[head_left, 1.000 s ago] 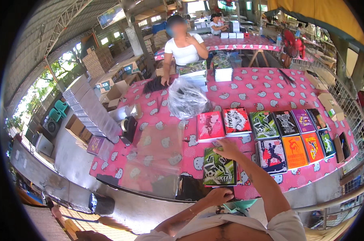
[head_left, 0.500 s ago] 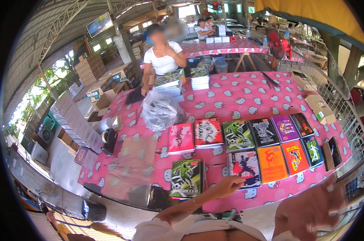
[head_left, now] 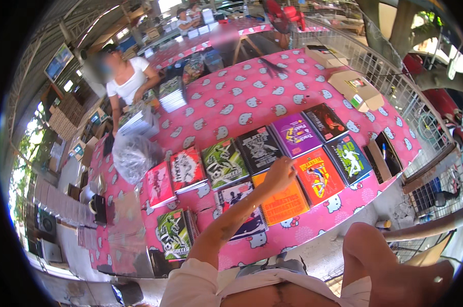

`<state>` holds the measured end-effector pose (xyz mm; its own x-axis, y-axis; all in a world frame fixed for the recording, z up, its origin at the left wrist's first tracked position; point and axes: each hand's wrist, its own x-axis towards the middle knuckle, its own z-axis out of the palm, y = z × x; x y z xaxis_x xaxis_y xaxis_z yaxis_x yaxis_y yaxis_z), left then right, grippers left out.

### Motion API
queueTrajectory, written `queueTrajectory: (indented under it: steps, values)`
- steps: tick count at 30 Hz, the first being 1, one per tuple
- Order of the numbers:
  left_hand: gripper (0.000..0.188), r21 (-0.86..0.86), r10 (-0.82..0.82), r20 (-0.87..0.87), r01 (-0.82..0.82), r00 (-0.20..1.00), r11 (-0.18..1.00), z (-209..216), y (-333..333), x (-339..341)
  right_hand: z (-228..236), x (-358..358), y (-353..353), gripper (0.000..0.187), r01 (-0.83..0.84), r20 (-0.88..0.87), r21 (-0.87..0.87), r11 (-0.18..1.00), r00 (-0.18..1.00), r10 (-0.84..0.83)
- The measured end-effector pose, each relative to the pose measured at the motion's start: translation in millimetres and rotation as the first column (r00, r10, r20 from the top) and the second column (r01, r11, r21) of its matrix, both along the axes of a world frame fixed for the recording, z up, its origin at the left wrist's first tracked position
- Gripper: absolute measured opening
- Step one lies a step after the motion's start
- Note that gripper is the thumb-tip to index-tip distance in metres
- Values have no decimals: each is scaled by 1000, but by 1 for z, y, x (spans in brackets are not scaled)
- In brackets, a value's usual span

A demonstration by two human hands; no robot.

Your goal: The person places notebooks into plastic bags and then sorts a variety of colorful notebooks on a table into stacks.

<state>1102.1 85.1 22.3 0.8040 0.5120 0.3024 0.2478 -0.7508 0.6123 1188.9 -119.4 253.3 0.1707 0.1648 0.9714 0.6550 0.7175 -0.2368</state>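
Observation:
My left hand (head_left: 281,175) reaches over the rows of spiral notebooks, its fingers curled together with nothing seen in them. It is above the orange notebook (head_left: 285,203), beside the black notebook (head_left: 258,150) and the red-orange notebook (head_left: 319,175); whether it touches any cannot be told. Around these lie a purple notebook (head_left: 296,135), a dark notebook with a red figure (head_left: 325,122), a blue-green notebook (head_left: 348,159) and a green soccer notebook (head_left: 225,159). My right hand (head_left: 421,284) is low at the right, dark and close, its fingers not distinguishable.
The pink patterned tablecloth (head_left: 252,104) carries a clear plastic bundle (head_left: 134,156), plastic sheets (head_left: 120,220), a tape dispenser (head_left: 97,209) and cardboard boxes (head_left: 355,89). A co-worker in white (head_left: 129,82) stands by notebook stacks (head_left: 172,94). Wire fencing (head_left: 390,66) borders the right.
My view has turned right, so the table sits further left. My left hand has moved from the dark-blue and white notebook to over the orange one. My right hand has dropped lower.

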Motion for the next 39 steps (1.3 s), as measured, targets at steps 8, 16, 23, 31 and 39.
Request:
queueTrajectory:
  steps: [8,16,23,31,39]
  values:
    - [48,632,271,-200,-88,942,770,-48,36,91,-174,212,177,63,515,119,-684,517,778,-617]
    - [55,165,206,380,-285,902,944,102,50,20,-260,291,217,62,446,447,-878,-173,636,-629]
    - [22,-696,341,169,-133,925,705,182,-8,-209,-170,168,201,64,-560,-667,-632,535,745,-7]
    - [39,-99,465,456,-476,759,874,256,-118,-454,-159,-165,94,77,-939,-873,-337,66,338,351]
    - [56,183,788,-217,-769,576,612,94,-25,-461,-294,-362,58,63,-92,49,-898,431,951,306]
